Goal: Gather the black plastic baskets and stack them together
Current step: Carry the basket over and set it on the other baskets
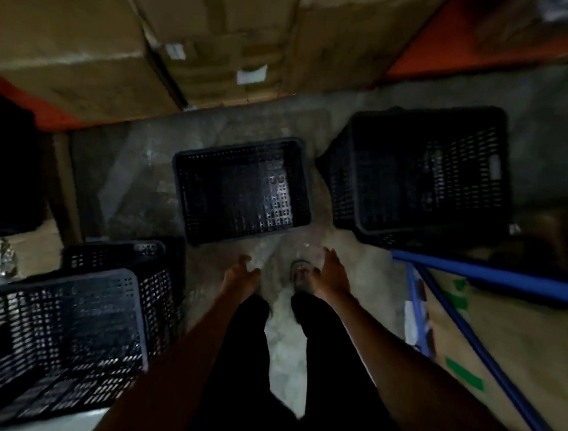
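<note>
Dim aisle, blurred view. Both hands empty, fingers spread: left hand [241, 271] and right hand [334, 273] reach down toward the single black perforated plastic basket [242, 187] sitting upright on the concrete floor [135, 168] just ahead. A taller stack of black plastic baskets [423, 179] stands to the right; more black baskets [53, 325] lie at lower left. Suggested: grip opposite rims evenly, lift level, then align corners over the stack so it nests without jamming.
</note>
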The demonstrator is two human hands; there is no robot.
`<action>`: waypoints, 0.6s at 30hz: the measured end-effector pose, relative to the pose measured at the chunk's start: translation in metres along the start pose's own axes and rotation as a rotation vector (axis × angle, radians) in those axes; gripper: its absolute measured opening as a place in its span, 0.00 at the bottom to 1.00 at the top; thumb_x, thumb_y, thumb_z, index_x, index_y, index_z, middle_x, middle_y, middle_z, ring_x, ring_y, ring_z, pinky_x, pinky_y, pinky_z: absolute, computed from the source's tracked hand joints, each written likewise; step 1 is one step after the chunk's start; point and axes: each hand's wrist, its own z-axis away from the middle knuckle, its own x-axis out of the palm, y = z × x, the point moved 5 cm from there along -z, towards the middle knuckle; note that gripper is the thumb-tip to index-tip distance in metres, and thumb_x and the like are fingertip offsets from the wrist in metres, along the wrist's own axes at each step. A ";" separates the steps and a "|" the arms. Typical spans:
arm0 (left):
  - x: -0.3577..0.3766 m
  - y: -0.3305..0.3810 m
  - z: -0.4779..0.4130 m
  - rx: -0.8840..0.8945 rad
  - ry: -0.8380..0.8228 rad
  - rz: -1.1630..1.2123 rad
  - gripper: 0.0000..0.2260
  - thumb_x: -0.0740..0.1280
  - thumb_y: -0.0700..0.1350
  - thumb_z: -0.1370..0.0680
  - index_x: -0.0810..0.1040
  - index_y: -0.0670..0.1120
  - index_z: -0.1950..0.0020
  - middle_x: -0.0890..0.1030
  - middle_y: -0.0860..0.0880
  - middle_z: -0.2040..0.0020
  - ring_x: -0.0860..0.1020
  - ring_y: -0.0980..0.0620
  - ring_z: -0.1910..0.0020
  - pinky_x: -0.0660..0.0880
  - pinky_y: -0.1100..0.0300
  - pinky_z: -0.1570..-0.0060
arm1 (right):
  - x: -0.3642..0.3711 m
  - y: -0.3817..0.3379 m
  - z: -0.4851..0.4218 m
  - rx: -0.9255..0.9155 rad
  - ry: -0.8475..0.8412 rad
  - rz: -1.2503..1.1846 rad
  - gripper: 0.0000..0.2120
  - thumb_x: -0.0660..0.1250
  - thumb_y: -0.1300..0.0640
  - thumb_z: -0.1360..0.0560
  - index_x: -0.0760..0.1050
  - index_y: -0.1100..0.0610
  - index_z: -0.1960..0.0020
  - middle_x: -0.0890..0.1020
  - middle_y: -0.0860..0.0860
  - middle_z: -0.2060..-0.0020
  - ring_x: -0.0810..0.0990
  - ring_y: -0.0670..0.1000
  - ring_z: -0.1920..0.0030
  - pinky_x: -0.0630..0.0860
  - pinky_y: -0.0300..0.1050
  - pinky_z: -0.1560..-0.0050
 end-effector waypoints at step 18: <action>0.113 0.264 -0.050 0.008 0.190 0.067 0.25 0.66 0.52 0.24 0.71 0.40 0.32 0.75 0.34 0.34 0.74 0.36 0.34 0.72 0.47 0.35 | -0.343 0.191 -0.120 0.093 0.550 0.061 0.31 0.62 0.54 0.23 0.58 0.59 0.23 0.62 0.59 0.24 0.59 0.60 0.24 0.64 0.55 0.27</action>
